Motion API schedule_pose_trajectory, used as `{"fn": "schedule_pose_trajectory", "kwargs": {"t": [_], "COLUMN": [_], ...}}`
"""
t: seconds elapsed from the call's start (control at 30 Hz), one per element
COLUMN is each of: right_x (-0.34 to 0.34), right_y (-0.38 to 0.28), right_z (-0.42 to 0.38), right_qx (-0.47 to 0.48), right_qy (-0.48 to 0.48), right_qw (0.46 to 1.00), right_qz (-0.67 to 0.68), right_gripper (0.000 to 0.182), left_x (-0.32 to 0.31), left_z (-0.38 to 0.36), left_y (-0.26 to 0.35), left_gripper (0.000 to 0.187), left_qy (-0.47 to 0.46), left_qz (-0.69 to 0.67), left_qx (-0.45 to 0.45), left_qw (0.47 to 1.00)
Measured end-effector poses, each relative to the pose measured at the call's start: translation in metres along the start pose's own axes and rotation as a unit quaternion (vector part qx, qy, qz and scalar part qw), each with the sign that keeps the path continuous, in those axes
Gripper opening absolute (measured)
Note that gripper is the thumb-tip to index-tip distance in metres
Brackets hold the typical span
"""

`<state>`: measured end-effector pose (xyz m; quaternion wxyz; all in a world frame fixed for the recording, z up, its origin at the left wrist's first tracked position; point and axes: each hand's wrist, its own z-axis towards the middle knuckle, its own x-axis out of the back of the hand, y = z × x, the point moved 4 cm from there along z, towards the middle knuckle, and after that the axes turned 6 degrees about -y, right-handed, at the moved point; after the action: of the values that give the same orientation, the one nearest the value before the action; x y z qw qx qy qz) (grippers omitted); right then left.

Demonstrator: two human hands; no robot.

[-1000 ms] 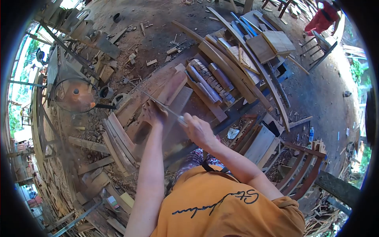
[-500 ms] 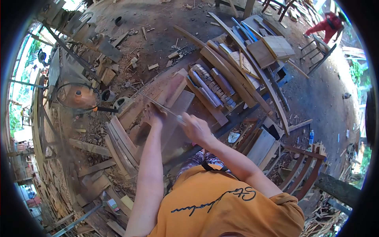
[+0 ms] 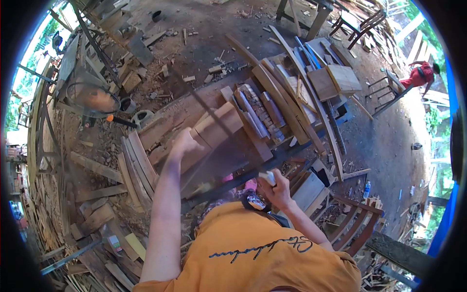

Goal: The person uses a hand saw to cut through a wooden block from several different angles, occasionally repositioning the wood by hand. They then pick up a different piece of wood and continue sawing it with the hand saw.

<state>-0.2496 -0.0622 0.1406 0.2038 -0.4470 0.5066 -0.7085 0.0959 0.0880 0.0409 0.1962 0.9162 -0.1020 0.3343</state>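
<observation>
My left hand (image 3: 186, 145) is closed on the near end of a reddish-brown wooden block (image 3: 221, 127), which lies slanted over the low workbench (image 3: 170, 114). Close to my waist, my right hand (image 3: 277, 190) is wrapped round the pale handle of a long, narrow tool (image 3: 209, 111). Its thin dark shaft is smeared by motion and stretches away up and left, crossing over the block in this view. What kind of tool it is, I cannot tell.
Beyond the block are bundled wood pieces (image 3: 258, 112) and long boards (image 3: 287, 104). Curved timbers (image 3: 138, 158) stand left of the bench, near a round wire cage (image 3: 92, 100). A slatted wooden frame (image 3: 357, 216) lies at right. A person in red (image 3: 419, 77) is far off by a chair (image 3: 389, 87).
My right hand has drawn back down and right toward my waist, bringing the long tool along. The block under my left hand is now turned differently. The person in red has shifted.
</observation>
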Motion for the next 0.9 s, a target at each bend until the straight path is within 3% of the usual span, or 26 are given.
{"fn": "schedule_pose_trajectory", "kwargs": {"t": [0.07, 0.2, 0.3, 0.4, 0.47, 0.5, 0.53, 0.6, 0.9], "right_x": [-0.001, -0.012, -0.024, -0.035, -0.040, -0.043, -0.046, -0.054, -0.063], "right_y": [0.005, 0.018, 0.031, 0.043, 0.044, 0.043, 0.042, 0.040, 0.042], "right_z": [0.005, 0.010, 0.002, -0.004, -0.002, 0.001, 0.005, 0.015, 0.033], "right_qx": [-0.013, -0.009, -0.037, -0.067, -0.054, -0.041, -0.039, -0.010, 0.043], "right_qy": [-0.002, -0.009, -0.044, -0.081, -0.089, -0.093, -0.095, -0.117, -0.131], "right_qw": [1.000, 0.999, 0.998, 0.994, 0.994, 0.993, 0.993, 0.990, 0.974], "right_qz": [-0.012, -0.033, -0.022, -0.013, -0.037, -0.061, -0.062, -0.081, -0.182], "right_gripper": [0.024, 0.025, 0.027, 0.029, 0.029, 0.030, 0.030, 0.029, 0.029], "left_x": [0.005, -0.004, -0.011, -0.022, -0.028, -0.037, -0.043, -0.052, -0.053], "left_z": [0.003, 0.037, 0.037, 0.018, -0.002, -0.001, 0.001, -0.002, 0.015], "left_y": [-0.007, -0.046, -0.054, -0.041, -0.031, -0.031, -0.022, -0.012, -0.016], "left_gripper": [0.085, 0.085, 0.075, 0.060, 0.049, 0.045, 0.045, 0.046, 0.044], "left_qy": [0.022, 0.060, 0.095, 0.172, 0.351, 0.430, 0.431, 0.474, 0.440], "left_qz": [-0.111, -0.183, -0.211, -0.208, -0.011, -0.013, -0.016, -0.089, -0.041], "left_qx": [-0.063, -0.112, -0.134, -0.074, 0.023, 0.014, 0.016, 0.147, 0.236], "left_qw": [0.992, 0.975, 0.964, 0.960, 0.936, 0.903, 0.902, 0.864, 0.865]}}
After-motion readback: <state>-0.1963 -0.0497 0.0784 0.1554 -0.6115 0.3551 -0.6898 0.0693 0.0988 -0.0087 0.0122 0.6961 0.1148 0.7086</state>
